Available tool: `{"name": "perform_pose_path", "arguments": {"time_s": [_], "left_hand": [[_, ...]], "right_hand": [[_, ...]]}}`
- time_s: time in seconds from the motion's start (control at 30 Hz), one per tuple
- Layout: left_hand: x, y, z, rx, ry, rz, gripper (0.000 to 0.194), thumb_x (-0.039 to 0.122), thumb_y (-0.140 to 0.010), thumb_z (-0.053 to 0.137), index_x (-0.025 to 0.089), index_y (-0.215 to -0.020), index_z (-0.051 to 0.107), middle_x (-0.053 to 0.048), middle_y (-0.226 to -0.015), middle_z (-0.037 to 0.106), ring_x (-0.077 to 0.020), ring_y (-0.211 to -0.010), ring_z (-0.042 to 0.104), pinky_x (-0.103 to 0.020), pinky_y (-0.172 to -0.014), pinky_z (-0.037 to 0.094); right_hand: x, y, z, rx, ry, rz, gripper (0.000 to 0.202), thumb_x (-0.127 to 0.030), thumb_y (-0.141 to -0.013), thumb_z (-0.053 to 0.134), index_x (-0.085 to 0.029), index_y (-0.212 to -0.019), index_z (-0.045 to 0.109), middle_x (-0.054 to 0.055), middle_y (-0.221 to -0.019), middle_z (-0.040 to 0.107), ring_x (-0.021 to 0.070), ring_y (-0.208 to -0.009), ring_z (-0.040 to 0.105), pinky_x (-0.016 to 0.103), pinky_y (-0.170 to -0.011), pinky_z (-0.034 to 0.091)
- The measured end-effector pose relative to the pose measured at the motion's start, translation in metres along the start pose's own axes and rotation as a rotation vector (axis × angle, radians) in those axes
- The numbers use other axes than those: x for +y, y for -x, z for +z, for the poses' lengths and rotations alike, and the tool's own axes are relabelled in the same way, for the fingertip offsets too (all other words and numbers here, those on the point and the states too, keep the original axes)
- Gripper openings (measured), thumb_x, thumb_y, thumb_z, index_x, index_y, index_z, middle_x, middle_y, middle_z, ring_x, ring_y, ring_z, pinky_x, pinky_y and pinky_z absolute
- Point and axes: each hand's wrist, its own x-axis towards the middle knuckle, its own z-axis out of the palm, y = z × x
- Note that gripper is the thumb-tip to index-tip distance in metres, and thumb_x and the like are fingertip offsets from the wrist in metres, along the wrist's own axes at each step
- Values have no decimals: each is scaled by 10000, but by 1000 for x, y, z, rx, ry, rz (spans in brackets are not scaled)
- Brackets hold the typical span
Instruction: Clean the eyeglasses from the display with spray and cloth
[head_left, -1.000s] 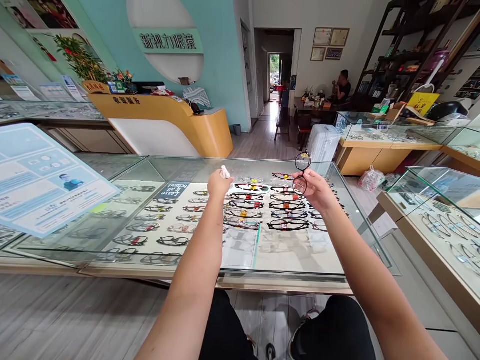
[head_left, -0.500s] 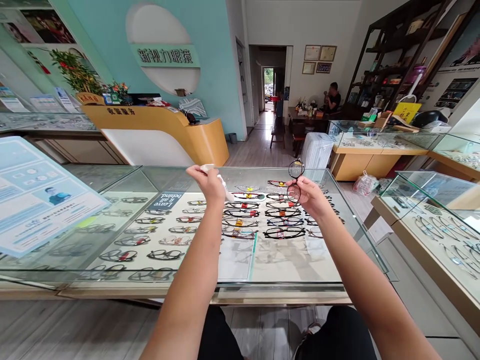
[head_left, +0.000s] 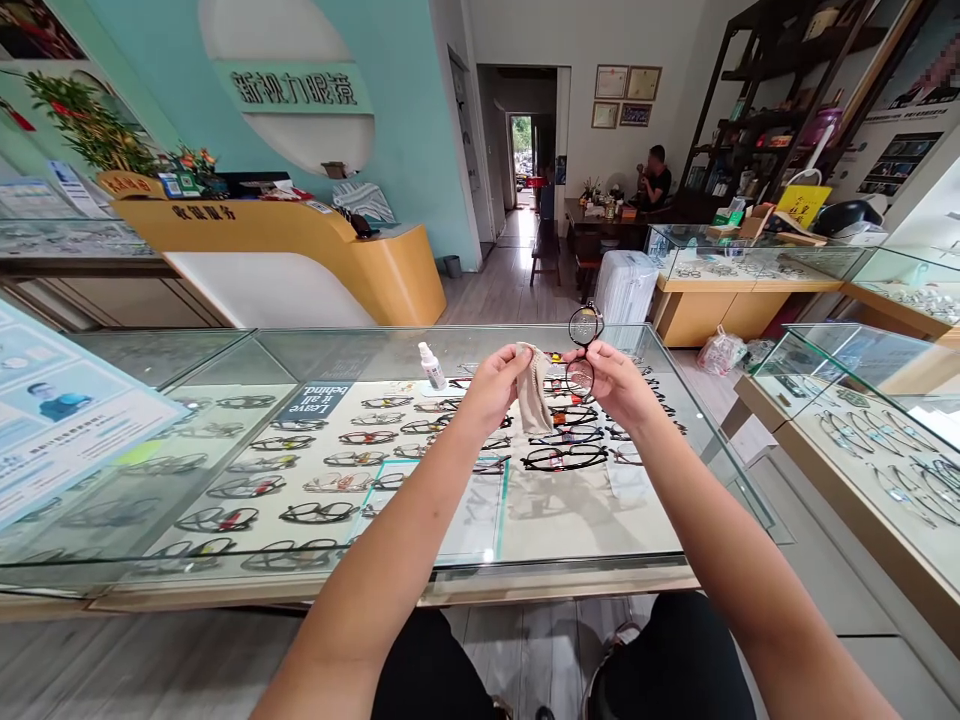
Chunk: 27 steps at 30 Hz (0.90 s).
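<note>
Round dark-rimmed glasses [head_left: 585,325] are held upright on edge by my right hand [head_left: 616,382], its fingers pinching near the bridge; specks show on the upper lens. Hanging from the closed fingers of my left hand [head_left: 495,385] is a beige cloth [head_left: 535,395], just left of the glasses with a small gap between them. A small white spray bottle [head_left: 432,368] stands on the glass counter to the left of my left hand. Rows of spectacle frames [head_left: 566,457] lie inside the case under both hands.
The glass display case [head_left: 592,573] spans the front, with a light blue sign [head_left: 67,400] at its left. Another glass case [head_left: 847,440] is on the right. Farther back are a curved yellow counter [head_left: 409,270], a wrapped suitcase [head_left: 628,288] and a seated person [head_left: 657,185].
My left hand has moved right with the cloth, toward the glasses, and the spray bottle has come into sight. The camera view has shifted slightly to the right.
</note>
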Motion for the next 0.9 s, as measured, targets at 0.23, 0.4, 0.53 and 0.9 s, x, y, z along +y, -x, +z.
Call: {"name": "perform_pose_path", "arguments": {"time_s": [0.23, 0.4, 0.53, 0.9], "left_hand": [[-8, 3, 6, -5, 16, 19, 612, 668, -638, 1010, 198, -882, 703, 17, -809, 696, -127, -753, 613, -226, -695, 505], [-10, 6, 11, -18, 36, -85, 511, 594, -747, 969, 210, -966, 713, 4, -840, 712, -163, -830, 667, -235, -717, 528], [-9, 8, 12, -17, 64, -120, 485, 546, -748, 980, 210, -972, 711, 12, -841, 697, -151, -817, 661, -222, -706, 519], [-14, 8, 14, -127, 31, -109, 596, 616, -692, 1002, 186, -990, 717, 5, -833, 713, -136, -729, 642, -234, -668, 517]], "right_hand": [[4, 2, 8, -27, 18, 16, 389, -478, -775, 972, -245, -827, 665, 33, -1015, 824, 172, -829, 726, 276, -702, 580], [8, 2, 11, -14, 11, 11, 391, -482, -763, 976, -239, -824, 676, 32, -999, 822, 162, -824, 695, 261, -680, 534], [9, 1, 12, 17, -15, 6, 388, -460, -732, 997, -233, -814, 694, 30, -987, 822, 147, -794, 675, 254, -668, 514], [17, -2, 9, 47, 37, -21, 393, -504, -722, 998, -248, -845, 726, 2, -971, 804, 116, -682, 608, 243, -597, 486]]}}
